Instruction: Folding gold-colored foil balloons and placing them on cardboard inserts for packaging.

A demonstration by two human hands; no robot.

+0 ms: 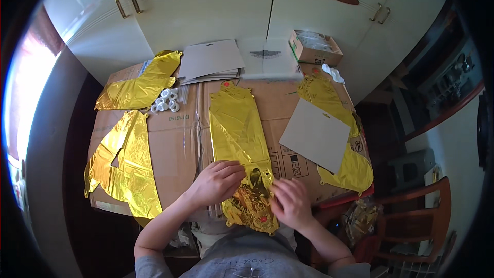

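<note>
A long, flat gold foil balloon (239,118) lies in front of me, its near end crinkled and hanging over the cardboard's front edge. On its left edge, my left hand (218,181) is closed with curled fingers, their tips partly hidden. My right hand (292,203) holds the opposite edge between bent fingers and thumb. To the left lies an A-shaped gold foil balloon (136,146) with a small triangular hole. Behind that, another gold foil balloon (139,88) is spread out. A further gold foil balloon (350,167) at the right lies partly under a pale card (316,133).
Flattened cardboard (172,162) covers the work surface. A stack of pale cards (213,57), several white rings (165,102) and a small open carton (315,49) stand toward the back. White cabinets (206,10) rise behind; a wooden chair (411,216) is at the right.
</note>
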